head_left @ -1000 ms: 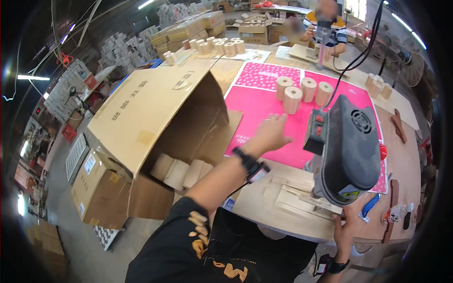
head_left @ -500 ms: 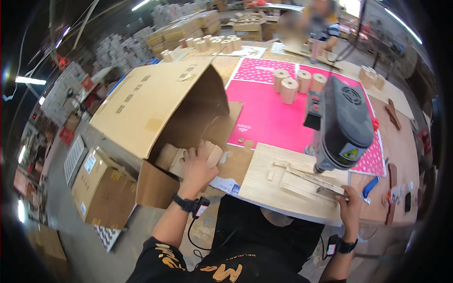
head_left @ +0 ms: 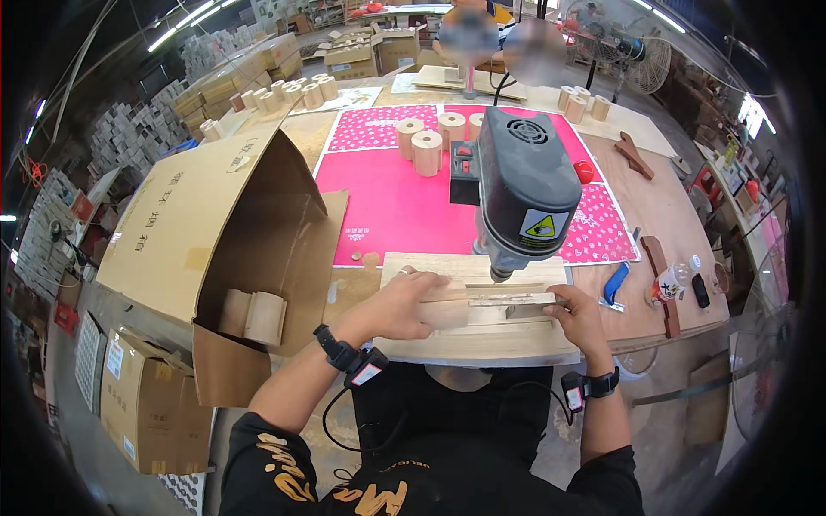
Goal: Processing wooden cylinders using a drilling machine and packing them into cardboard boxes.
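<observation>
My left hand [head_left: 397, 305] is wrapped over a pale wooden block [head_left: 446, 313], rounded like a short cylinder, lying on its side on a plywood board [head_left: 508, 348]. The block's far side is partly hidden by my fingers. With thumb and fingers, my right hand [head_left: 580, 320] pinches the right end of a narrow wooden strip [head_left: 514, 300], whose left end meets the block. Just beyond the strip, a dark grey bench drill [head_left: 527, 172] stands with its chuck [head_left: 503, 273] above the board. Two more blocks [head_left: 265, 318] lie in the open cardboard box [head_left: 172, 206] on the left.
Wooden cylinders with centre holes [head_left: 427, 153] stand on a pink mat [head_left: 404, 211]. A blue-handled tool [head_left: 616, 282], a bottle [head_left: 671, 282] and dark brown wooden pieces [head_left: 654, 262] lie at right. Another person [head_left: 499, 17] is across the table.
My left hand has come out of the cardboard box with a block and set it against the strip on the board. My right hand still holds the strip. The view has swung right.
</observation>
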The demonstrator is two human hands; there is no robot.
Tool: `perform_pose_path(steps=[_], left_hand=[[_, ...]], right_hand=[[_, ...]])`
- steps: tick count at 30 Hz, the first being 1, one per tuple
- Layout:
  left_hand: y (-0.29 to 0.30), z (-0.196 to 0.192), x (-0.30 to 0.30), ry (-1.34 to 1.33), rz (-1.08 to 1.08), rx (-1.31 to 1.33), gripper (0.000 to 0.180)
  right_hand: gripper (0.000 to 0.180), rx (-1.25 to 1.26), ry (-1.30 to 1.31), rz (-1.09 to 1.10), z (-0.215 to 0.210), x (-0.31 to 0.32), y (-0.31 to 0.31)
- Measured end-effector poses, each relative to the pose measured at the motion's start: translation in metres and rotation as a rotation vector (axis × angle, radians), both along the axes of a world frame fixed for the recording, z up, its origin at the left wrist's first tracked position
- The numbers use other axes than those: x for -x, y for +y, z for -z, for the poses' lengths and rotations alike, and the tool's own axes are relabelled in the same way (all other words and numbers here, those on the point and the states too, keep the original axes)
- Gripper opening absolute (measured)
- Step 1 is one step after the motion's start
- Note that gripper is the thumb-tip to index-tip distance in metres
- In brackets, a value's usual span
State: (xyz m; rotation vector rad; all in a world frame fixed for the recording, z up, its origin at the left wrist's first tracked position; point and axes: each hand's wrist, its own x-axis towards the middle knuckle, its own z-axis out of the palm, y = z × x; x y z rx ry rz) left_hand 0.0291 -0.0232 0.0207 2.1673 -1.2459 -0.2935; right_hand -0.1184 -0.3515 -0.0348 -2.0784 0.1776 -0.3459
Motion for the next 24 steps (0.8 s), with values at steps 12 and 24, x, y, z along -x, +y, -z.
perform_pose_path(steps=[12, 24], left_hand=[[-0.011, 0.015, 0.010, -0.101, 0.061, -0.028, 0.078], [-0.044, 0.078, 0.058, -0.042, -0.527, 0.410, 0.091]], right_hand=[[0.030, -0.121, 0.096, 0.034, -0.001, -0.001, -0.012], [0.029, -0.292, 0.070, 0.064, -0.010, -0.004, 0.000]])
